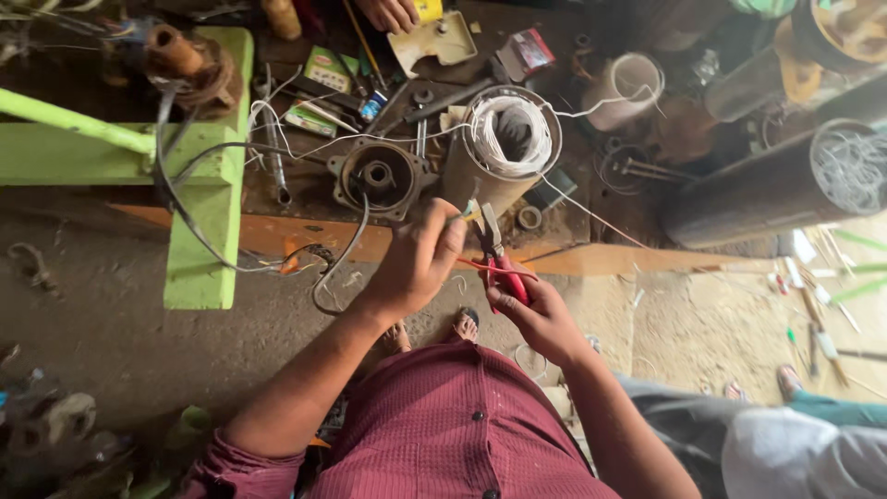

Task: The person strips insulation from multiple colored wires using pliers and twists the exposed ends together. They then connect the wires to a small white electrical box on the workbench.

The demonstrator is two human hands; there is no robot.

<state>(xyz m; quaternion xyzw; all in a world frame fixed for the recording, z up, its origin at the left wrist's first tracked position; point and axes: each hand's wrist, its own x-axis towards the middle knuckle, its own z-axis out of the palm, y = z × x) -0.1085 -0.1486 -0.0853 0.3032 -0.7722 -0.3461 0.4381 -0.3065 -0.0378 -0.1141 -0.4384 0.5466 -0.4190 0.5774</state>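
A: Grip first. What's each hand doing?

B: Right hand (543, 319) is clenched around the red handles of the pliers (497, 261), jaws pointing up and away from the body. Left hand (420, 259) pinches the end of a thin wire (467, 213) between thumb and fingertips, right at the plier jaws.

A: Why held like that?

B: My guess: the pinch keeps the wire end steady so the jaws can bite it. A thin red strand (490, 269) crosses between the two hands (can't tell where it ends).

A: Where's the wire coming from?

B: Looks like it leads up toward the stator cylinder (504, 148), standing on end at the bench edge just above the hands, white winding packed inside its round mouth, dull metal shell.

A: Around it?

B: Dark cast end housing (381, 176) beside it, round with a centre bore. Black cable (199, 231) loops off the bench past a green painted frame (208, 194). Worn wooden bench (305, 231), cluttered with small tools. Long dark tube (767, 185) to the right, wire ends showing in its mouth.

A: Others?

B: Another person's hand (388, 13) at the top edge, and someone's sandalled foot (790, 379) at the right.
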